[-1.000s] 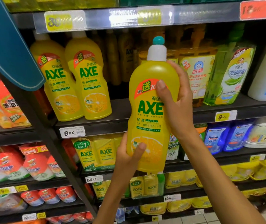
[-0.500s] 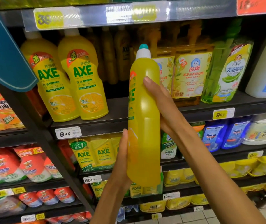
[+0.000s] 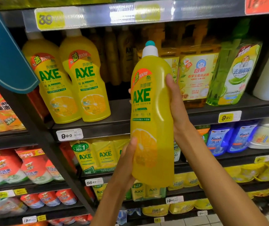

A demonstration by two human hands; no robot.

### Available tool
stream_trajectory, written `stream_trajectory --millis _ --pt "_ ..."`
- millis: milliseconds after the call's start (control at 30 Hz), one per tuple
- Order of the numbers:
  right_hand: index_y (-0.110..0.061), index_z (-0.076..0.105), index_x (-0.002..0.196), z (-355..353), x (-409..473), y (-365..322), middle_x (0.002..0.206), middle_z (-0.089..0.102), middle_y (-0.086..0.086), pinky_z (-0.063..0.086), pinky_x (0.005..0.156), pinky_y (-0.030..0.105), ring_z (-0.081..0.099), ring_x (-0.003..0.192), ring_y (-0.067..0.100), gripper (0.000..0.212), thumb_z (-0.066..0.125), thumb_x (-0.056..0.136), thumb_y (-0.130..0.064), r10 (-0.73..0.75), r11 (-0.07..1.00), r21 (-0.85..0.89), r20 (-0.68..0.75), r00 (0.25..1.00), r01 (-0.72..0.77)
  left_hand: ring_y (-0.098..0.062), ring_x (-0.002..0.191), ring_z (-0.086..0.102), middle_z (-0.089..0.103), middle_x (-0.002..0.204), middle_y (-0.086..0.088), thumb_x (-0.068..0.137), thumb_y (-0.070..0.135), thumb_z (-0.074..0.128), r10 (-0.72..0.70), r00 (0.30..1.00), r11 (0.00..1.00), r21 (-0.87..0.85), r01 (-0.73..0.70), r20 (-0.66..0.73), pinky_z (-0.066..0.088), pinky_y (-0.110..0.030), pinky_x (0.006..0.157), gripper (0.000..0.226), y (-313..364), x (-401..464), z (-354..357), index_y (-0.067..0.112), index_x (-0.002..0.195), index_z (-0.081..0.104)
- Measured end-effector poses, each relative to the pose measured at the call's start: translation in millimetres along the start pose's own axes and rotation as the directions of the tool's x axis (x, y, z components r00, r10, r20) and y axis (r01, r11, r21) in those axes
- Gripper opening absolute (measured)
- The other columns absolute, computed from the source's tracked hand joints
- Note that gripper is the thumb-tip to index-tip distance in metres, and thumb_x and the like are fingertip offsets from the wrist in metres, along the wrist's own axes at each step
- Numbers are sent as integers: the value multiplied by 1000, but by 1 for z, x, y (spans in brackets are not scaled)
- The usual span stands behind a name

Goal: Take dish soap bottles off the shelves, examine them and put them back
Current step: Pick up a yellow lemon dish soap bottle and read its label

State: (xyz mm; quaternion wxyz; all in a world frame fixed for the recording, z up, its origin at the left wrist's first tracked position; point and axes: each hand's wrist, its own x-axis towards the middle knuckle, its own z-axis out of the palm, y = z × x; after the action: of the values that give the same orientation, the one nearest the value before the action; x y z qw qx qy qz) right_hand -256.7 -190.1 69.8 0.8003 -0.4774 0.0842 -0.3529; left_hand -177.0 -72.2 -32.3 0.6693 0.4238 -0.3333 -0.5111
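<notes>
The AXE bottle [image 3: 151,121] is held upright before the shelf [image 3: 117,121], label outward for reading: the left hand [image 3: 127,159] cups its base, the right hand [image 3: 177,108] is wrapped round its side.

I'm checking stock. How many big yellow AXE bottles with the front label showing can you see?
3. One held bottle is in both hands; two bottles stand side by side on the shelf, left and right. Darker bottles behind may be more.

Held bottle [image 3: 151,121] before the shelf [image 3: 119,126], right of two standing bottles [image 3: 75,82], between both hands.
</notes>
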Motion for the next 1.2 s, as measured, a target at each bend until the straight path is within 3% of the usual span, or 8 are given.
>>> stream_trajectory --millis 100,200,300,433,533,800,967,1200 --pt "-27 59 112 -8 11 -7 98 76 1 59 73 35 72 95 19 37 35 98 -52 -38 990 -140 -19 999 35 -16 94 71 75 101 2 64 72 64 105 986 991 93 -94 -131 58 -31 70 44 7 4 6 41 94 73" --pt "-24 55 129 -6 19 -10 119 69 6 56 89 41 65 111 21 46 33 100 -53 -121 916 -393 -87 989 78 -8 90 71 74 97 10 73 62 59 248 943 955 218 -199 -221 56 -23 68 45 15 10 4 30 102 67" --pt "-21 32 147 -2 31 -5 144 48 7 46 103 49 52 128 23 66 35 95 -60 -172 799 -598 -120 978 68 -2 82 70 74 89 11 73 53 55 356 901 897 361 -254 -250 52 -15 60 41 19 19 2 25 103 61" --pt "-16 41 131 6 46 -3 117 65 7 59 75 29 70 95 12 45 43 98 -47 -214 822 -556 -98 972 125 -2 85 68 70 97 7 70 54 53 419 860 858 438 -269 -292 54 -16 64 44 20 32 -4 27 103 60" --pt "-15 41 129 13 57 -4 107 64 0 53 59 15 69 79 1 42 40 100 -45 -265 806 -568 -89 960 169 4 82 67 70 90 15 72 54 53 450 839 840 464 -282 -306 53 -13 64 36 30 45 -14 31 98 60" --pt "-9 46 129 32 81 -4 117 66 12 59 81 31 68 102 18 39 40 102 -36 -295 786 -572 -11 955 236 12 95 60 63 109 13 74 52 53 551 745 776 560 -291 -376 44 -2 72 55 41 70 -33 22 121 54" --pt "-2 46 124 37 91 -2 118 64 18 57 87 42 67 103 24 40 43 101 -35 -264 799 -564 -17 964 209 -18 115 58 61 125 -5 71 59 52 566 723 772 563 -296 -396 48 -34 95 78 40 77 -42 12 133 49" --pt "-6 47 113 40 102 -5 116 63 17 55 89 45 66 104 24 40 46 99 -43 -261 794 -573 -19 965 203 5 99 61 63 116 3 73 56 53 581 707 775 537 -332 -403 45 0 70 67 44 85 -43 15 127 53"
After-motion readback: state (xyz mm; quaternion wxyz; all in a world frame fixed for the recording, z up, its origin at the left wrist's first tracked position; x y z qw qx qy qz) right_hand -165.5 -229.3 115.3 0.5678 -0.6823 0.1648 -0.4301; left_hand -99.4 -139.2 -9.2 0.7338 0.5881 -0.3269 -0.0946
